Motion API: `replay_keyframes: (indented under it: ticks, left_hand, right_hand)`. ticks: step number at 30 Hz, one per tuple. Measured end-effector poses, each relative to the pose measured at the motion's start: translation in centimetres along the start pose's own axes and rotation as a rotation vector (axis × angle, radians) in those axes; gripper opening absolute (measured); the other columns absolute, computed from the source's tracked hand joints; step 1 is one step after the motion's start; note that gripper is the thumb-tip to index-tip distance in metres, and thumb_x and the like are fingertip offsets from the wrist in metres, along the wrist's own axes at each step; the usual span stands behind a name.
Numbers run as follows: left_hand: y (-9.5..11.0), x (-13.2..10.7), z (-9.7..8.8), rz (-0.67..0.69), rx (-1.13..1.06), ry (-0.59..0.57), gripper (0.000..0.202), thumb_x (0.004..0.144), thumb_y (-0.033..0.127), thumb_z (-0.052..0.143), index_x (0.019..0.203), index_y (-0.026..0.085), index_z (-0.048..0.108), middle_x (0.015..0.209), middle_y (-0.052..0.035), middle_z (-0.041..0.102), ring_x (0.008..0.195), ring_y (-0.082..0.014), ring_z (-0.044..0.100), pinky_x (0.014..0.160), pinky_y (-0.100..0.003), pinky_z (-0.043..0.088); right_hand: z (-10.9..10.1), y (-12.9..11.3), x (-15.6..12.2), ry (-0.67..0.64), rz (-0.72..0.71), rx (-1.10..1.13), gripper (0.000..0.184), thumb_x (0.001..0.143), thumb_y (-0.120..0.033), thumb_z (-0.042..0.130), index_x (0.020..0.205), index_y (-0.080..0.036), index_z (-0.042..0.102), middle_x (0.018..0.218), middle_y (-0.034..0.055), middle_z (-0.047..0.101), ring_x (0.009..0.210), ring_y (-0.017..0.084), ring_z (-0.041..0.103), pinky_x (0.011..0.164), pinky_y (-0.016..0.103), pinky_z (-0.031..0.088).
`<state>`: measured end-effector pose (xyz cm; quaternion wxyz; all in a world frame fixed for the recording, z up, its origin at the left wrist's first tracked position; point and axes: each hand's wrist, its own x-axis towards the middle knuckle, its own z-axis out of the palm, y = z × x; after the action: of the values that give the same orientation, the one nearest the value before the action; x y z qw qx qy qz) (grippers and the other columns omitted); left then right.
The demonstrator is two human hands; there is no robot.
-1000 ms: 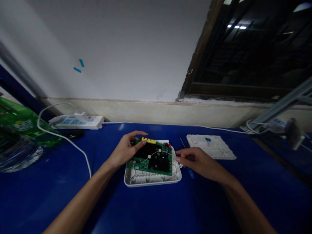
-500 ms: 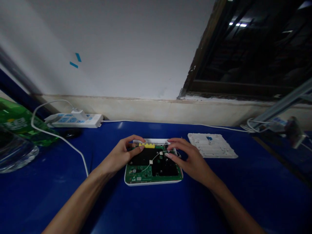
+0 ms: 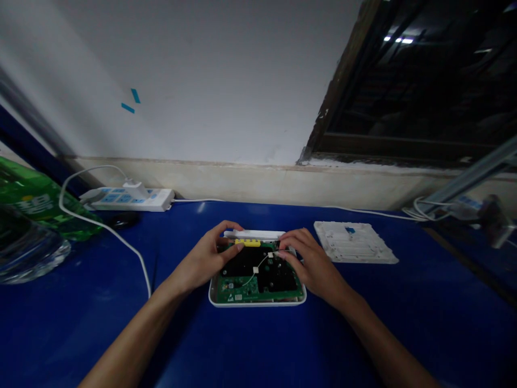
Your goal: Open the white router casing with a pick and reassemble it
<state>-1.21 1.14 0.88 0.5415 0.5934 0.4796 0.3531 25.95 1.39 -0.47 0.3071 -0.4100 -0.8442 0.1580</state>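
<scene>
Circuit board sits within white casing, left grip clamped on it; right grip, I cannot tell.

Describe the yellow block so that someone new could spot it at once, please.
On the blue table sits a white casing that holds a green circuit board. Along the board's far edge, at the thumb tip of the left hand, look for a short yellow block. Its colour sets it apart: the parts around it are green, black or white.
</scene>
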Motion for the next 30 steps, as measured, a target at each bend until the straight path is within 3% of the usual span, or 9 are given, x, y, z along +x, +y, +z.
replay_keyframes:
  ticks: [6,8,11,14,18,30]
  left_hand:
    - [1.1,-0.6,-1.8,0.151,0.523,0.346,0.025,0.096,0.041,0.060,0.114,0.023,0.065,0.087,-0.0021,0.077,0.079,-0.0218,0.075,0.069,-0.031,0.055]
    - [0.9,-0.6,-2.3,0.162,0.656,0.400,0.023,0.097,0.040,0.057,0.109,0.023,0.068,0.086,-0.0017,0.077,0.078,-0.0214,0.074,0.069,-0.031,0.053]
    - [0.4,-0.4,-2.6,0.130,0.764,0.283,0.026,0.098,0.040,0.055,0.107,0.023,0.072,0.091,-0.0034,0.078,0.081,-0.0217,0.074,0.072,-0.032,0.053]
    - [0.3,-0.2,-2.4,0.131,0.732,0.163,0.030,0.100,0.041,0.052,0.107,0.021,0.073,0.098,-0.0049,0.078,0.085,-0.0212,0.073,0.074,-0.032,0.052]
    - [0.8,-0.4,-2.2,0.113,0.736,0.151,0.033,0.101,0.042,0.050,0.100,0.020,0.075,0.094,-0.0040,0.078,0.080,-0.0199,0.072,0.069,-0.030,0.048]
    - [0.8,-0.5,-2.4,0.127,0.779,0.158,0.035,0.103,0.038,0.046,0.103,0.020,0.075,0.092,-0.0038,0.077,0.076,-0.0193,0.071,0.065,-0.029,0.043]
  right_hand:
    - [-0.2,-0.1,0.0,-0.016,-0.016,0.025,0.009,0.099,-0.016,0.056,0.095,-0.023,0.059,0.100,0.0041,0.063,0.097,0.022,0.054,0.086,0.039,0.045]
    - [-0.2,-0.1,0.0,-0.027,-0.017,0.025,0.009,0.099,-0.015,0.056,0.096,-0.023,0.058,0.100,0.0041,0.063,0.097,0.022,0.054,0.086,0.039,0.045]
    - [0.0,-0.3,0.0,-0.036,0.001,-0.001,0.008,0.099,-0.016,0.057,0.095,-0.023,0.058,0.099,0.0042,0.061,0.096,0.022,0.053,0.085,0.040,0.045]
    - [0.2,-0.3,-0.2,-0.034,0.022,-0.041,0.007,0.097,-0.016,0.058,0.094,-0.022,0.059,0.105,0.0056,0.059,0.102,0.024,0.053,0.088,0.041,0.046]
    - [0.5,-0.1,-0.2,-0.012,0.035,-0.085,0.006,0.095,-0.016,0.061,0.094,-0.022,0.060,0.121,0.0083,0.055,0.115,0.026,0.052,0.098,0.044,0.044]
    - [0.3,-0.1,0.1,-0.016,0.018,-0.107,0.009,0.093,-0.019,0.066,0.088,-0.023,0.060,0.125,0.0065,0.059,0.117,0.026,0.054,0.098,0.046,0.047]
